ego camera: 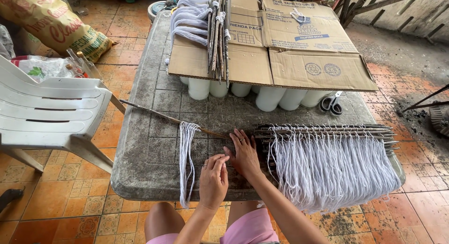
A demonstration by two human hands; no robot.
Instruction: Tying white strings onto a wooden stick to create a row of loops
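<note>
1. White strings (334,167) hang in a dense fringe from a bundle of sticks (327,131) lying along the near edge of the grey surface (154,145); set there, the loose ends can drop freely over the rim instead of tangling on top.
2. Right hand (244,155) lies flat, palm down, just left of the bundle's end, fingers spread and pressing on the surface, clamped on nothing; it seems to steady the sticks' ends.
3. Left hand (213,180) sits just beside it, nearer the body, fingers curled together; whether they pinch a string I cannot tell.
4. One lone stick (168,117) lies slanted to the left with a small hank (187,162) draped over it, kept apart from the full bundle.
5. Farther back, flattened cardboard (290,52) rests on white cups (271,98), making a raised shelf for more strung sticks (217,33).
6. Scissors (331,103) lie near the cups, within reach.
7. Plastic chair (51,113) stands left of the surface.
</note>
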